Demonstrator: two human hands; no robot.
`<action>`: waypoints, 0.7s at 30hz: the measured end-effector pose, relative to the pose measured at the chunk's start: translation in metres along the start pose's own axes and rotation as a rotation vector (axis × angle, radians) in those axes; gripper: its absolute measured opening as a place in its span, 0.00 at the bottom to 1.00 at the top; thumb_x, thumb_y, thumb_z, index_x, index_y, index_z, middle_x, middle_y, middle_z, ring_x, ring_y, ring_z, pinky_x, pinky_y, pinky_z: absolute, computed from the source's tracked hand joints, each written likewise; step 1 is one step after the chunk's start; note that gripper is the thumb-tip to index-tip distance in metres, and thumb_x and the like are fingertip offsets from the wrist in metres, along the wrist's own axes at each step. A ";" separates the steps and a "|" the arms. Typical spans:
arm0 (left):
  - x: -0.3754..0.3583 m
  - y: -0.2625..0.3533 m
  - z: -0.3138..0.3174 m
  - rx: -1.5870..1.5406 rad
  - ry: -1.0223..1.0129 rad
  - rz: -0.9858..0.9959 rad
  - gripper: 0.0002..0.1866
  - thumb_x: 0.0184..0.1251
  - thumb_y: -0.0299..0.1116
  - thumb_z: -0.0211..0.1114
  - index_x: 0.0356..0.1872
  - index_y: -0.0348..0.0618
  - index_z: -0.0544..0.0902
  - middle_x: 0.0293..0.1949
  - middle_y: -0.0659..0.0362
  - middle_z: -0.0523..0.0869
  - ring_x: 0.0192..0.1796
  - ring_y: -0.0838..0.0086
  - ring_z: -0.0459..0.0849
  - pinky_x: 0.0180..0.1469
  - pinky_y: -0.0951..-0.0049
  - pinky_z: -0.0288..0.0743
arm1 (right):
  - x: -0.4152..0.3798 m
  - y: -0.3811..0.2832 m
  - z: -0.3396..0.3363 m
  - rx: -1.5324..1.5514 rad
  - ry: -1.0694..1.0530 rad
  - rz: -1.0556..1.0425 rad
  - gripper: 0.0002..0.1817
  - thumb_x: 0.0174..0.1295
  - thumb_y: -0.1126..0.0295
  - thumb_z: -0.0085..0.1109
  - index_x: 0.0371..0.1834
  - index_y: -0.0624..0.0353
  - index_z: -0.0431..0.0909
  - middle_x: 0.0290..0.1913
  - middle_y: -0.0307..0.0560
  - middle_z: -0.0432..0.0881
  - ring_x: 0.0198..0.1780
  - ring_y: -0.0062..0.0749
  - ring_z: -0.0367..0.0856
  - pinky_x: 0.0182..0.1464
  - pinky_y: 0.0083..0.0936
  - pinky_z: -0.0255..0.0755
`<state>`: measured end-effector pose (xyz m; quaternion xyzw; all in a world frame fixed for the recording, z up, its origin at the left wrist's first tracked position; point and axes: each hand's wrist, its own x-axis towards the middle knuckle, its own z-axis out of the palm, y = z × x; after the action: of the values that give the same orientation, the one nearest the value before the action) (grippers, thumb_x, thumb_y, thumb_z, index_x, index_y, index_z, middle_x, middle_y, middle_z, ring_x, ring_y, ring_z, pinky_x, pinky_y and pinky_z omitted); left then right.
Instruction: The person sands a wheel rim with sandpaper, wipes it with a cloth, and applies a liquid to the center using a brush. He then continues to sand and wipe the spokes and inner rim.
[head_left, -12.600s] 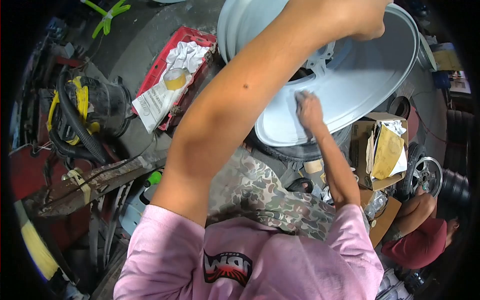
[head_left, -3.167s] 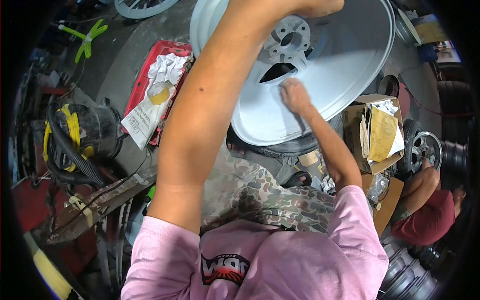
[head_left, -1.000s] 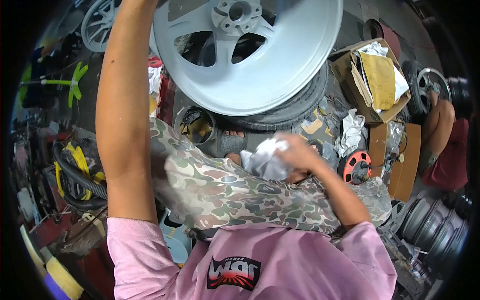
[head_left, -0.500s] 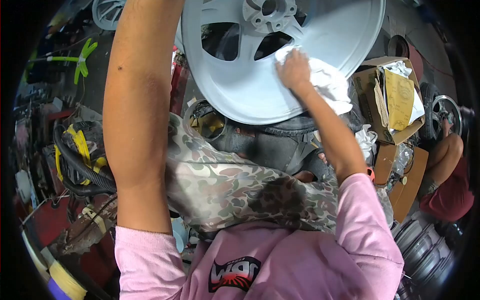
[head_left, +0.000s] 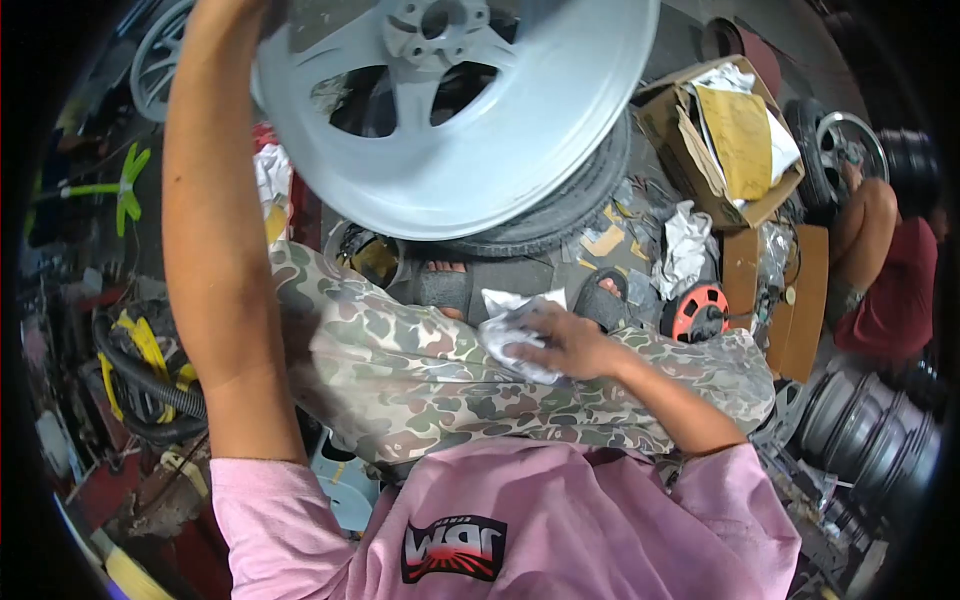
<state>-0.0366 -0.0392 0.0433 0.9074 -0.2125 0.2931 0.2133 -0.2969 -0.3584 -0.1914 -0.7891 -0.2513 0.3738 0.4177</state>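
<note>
My right hand (head_left: 572, 345) is closed on a crumpled white cloth (head_left: 505, 340), low over my camouflage-clad lap (head_left: 400, 375). In front of me a large grey-white wheel rim (head_left: 400, 185) leans with its spokes and hub toward me, above a black tyre (head_left: 590, 185). My left forearm (head_left: 222, 200) reaches up past the rim's left side. The left hand itself lies beyond the top edge, so its grip is hidden.
To the right stand a cardboard box (head_left: 655, 125) with papers and an orange-red reel (head_left: 690, 318). Another person (head_left: 885, 300) crouches at the far right beside a wheel. Stacked rims (head_left: 860, 440) lie at lower right, a black hose (head_left: 150, 385) at left.
My right hand has come off the rim's face with the white cloth and moved down to my lap. The view has shifted, with the rim now higher and further left.
</note>
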 end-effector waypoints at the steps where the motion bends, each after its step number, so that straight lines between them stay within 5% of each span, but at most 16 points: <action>1: -0.003 0.005 -0.003 -0.017 -0.013 -0.043 0.23 0.59 0.24 0.57 0.57 0.33 0.84 0.44 0.42 0.92 0.46 0.60 0.90 0.54 0.63 0.81 | 0.000 0.049 0.000 -0.101 0.028 0.041 0.25 0.71 0.51 0.64 0.57 0.62 0.84 0.55 0.59 0.83 0.62 0.47 0.80 0.66 0.39 0.72; 2: -0.004 0.014 -0.007 -0.028 -0.019 -0.036 0.23 0.59 0.24 0.57 0.57 0.33 0.84 0.44 0.42 0.92 0.46 0.60 0.90 0.54 0.63 0.81 | 0.009 0.095 -0.010 -0.202 0.048 0.080 0.25 0.70 0.50 0.65 0.56 0.61 0.86 0.55 0.59 0.86 0.62 0.46 0.83 0.66 0.38 0.74; 3: -0.005 0.023 -0.012 0.008 -0.057 -0.101 0.21 0.62 0.27 0.59 0.57 0.34 0.84 0.43 0.43 0.92 0.44 0.62 0.89 0.52 0.64 0.80 | 0.022 0.112 -0.030 -0.030 0.097 0.433 0.21 0.68 0.52 0.66 0.47 0.62 0.89 0.49 0.59 0.90 0.53 0.41 0.89 0.56 0.38 0.81; 4: -0.005 0.027 -0.015 0.048 -0.094 -0.166 0.19 0.65 0.29 0.61 0.57 0.34 0.84 0.42 0.45 0.91 0.43 0.64 0.88 0.51 0.65 0.80 | 0.029 0.166 -0.037 -0.023 0.291 0.402 0.19 0.65 0.54 0.69 0.39 0.63 0.90 0.42 0.61 0.91 0.44 0.39 0.92 0.47 0.37 0.83; 5: -0.013 0.017 -0.004 0.125 0.046 0.008 0.17 0.72 0.35 0.63 0.55 0.35 0.85 0.38 0.51 0.91 0.40 0.71 0.85 0.48 0.67 0.79 | 0.039 0.164 -0.061 0.066 0.383 0.716 0.20 0.61 0.53 0.72 0.40 0.63 0.89 0.40 0.62 0.90 0.44 0.44 0.91 0.50 0.39 0.83; 8: -0.009 0.027 -0.009 -0.026 -0.029 -0.105 0.17 0.76 0.38 0.64 0.54 0.35 0.87 0.35 0.57 0.89 0.39 0.76 0.82 0.46 0.69 0.79 | 0.062 0.248 -0.072 -0.370 0.496 0.614 0.27 0.60 0.51 0.73 0.52 0.62 0.85 0.50 0.63 0.88 0.52 0.52 0.88 0.56 0.44 0.81; 11: -0.009 0.020 0.000 0.010 0.039 -0.173 0.18 0.77 0.41 0.64 0.54 0.36 0.87 0.34 0.60 0.88 0.39 0.78 0.81 0.45 0.69 0.78 | 0.084 0.252 -0.062 -0.499 0.572 0.746 0.41 0.56 0.50 0.77 0.67 0.60 0.71 0.73 0.64 0.66 0.71 0.63 0.70 0.64 0.51 0.74; 16: -0.007 0.022 -0.006 0.041 -0.002 -0.180 0.18 0.78 0.41 0.64 0.55 0.36 0.87 0.35 0.58 0.89 0.39 0.77 0.81 0.46 0.69 0.79 | 0.093 0.260 -0.042 -0.568 0.748 0.656 0.36 0.54 0.58 0.79 0.63 0.62 0.73 0.70 0.66 0.69 0.68 0.62 0.73 0.65 0.49 0.72; 18: -0.006 0.018 -0.005 0.049 0.007 -0.187 0.18 0.78 0.41 0.63 0.55 0.36 0.87 0.35 0.58 0.90 0.39 0.77 0.81 0.46 0.69 0.79 | 0.090 0.286 -0.043 -0.629 0.957 0.452 0.21 0.54 0.62 0.77 0.47 0.60 0.80 0.44 0.59 0.80 0.51 0.56 0.82 0.53 0.47 0.76; 19: -0.006 0.012 -0.005 0.050 0.016 -0.161 0.18 0.78 0.41 0.63 0.55 0.36 0.87 0.35 0.57 0.90 0.39 0.77 0.82 0.46 0.69 0.79 | 0.085 0.293 -0.049 -0.637 0.957 0.452 0.21 0.54 0.62 0.77 0.47 0.60 0.80 0.44 0.59 0.80 0.51 0.56 0.82 0.53 0.47 0.76; 21: -0.007 0.012 -0.009 0.050 0.031 -0.142 0.18 0.79 0.41 0.63 0.56 0.35 0.86 0.36 0.57 0.90 0.39 0.77 0.82 0.46 0.68 0.79 | 0.072 0.290 -0.069 -0.093 0.852 0.537 0.18 0.56 0.63 0.76 0.42 0.60 0.81 0.32 0.52 0.80 0.38 0.42 0.82 0.45 0.39 0.76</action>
<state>-0.0519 -0.0423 0.0482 0.9207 -0.1368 0.2963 0.2141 -0.1740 -0.4919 -0.4391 -0.9261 0.1369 0.1013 0.3368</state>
